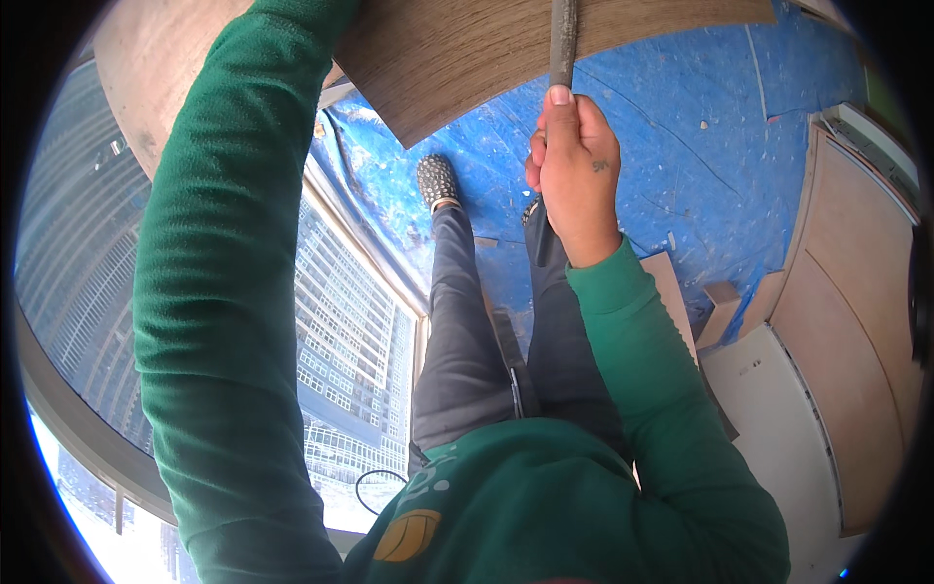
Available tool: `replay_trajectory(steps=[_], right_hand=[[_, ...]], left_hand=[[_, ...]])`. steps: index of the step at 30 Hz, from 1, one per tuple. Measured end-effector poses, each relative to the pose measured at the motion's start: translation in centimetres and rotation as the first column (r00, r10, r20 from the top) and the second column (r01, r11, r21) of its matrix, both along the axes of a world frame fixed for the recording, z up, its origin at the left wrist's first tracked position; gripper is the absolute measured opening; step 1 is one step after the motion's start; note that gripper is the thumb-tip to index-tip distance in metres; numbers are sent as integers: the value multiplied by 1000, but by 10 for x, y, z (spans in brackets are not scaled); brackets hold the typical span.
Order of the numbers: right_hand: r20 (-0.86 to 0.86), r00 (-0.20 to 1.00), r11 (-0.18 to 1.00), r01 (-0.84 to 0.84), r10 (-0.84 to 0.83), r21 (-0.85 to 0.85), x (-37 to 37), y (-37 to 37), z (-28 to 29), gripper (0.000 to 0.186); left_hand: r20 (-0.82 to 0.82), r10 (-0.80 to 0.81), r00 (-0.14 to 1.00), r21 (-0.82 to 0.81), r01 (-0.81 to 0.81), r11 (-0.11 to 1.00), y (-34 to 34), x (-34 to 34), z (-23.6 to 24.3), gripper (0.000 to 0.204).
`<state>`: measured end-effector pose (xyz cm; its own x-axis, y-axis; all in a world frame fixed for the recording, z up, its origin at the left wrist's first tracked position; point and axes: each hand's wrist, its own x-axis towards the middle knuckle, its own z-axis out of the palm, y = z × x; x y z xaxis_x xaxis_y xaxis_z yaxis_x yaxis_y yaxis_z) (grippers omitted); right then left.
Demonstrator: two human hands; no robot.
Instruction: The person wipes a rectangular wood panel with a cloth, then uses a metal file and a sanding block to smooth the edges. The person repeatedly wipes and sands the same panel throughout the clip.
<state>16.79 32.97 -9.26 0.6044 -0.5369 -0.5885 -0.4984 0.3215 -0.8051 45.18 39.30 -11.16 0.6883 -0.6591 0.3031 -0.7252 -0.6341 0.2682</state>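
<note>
My right hand (pixel 582 185) is closed around the long, worn grey handle (pixel 563 47) of a tool, the thumb lying along it. Its dark lower end sticks out below my fist, while the far end runs past the top edge, so the kind of tool is hidden. Beneath the handle's upper part lies a brown wood-grain board (pixel 457 63) with a corner pointing toward me. My left arm, in a green sleeve (pixel 219 253), reaches up over the board's left side. The left hand itself is beyond the top edge.
Blue sheeting (pixel 681 146) with scattered debris covers the floor. A tall window (pixel 355 331) with buildings outside stands at left. Small board offcuts (pixel 720 310) lie at right, near light wood panels (pixel 856 292). My shoe (pixel 437 180) is close to the board's corner.
</note>
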Motion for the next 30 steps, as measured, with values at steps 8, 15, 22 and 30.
replay_trajectory(steps=[8,15,22,30], right_hand=[[4,979,973,-203,204,-114,-39,46,-15,35],[-39,962,960,-271,269,-68,-47,71,-5,33],[21,996,996,84,-85,32,7,-4,3,38],[214,976,984,-7,46,-179,-55,-36,-4,27]], left_hand=[[-12,7,1000,12,-7,1000,-4,3,0,56],[-27,1,1000,-5,-2,1000,-5,3,1,55],[-48,-12,999,-22,11,1000,-3,5,1,55],[-4,-175,985,24,175,984,-2,-3,17,63]])
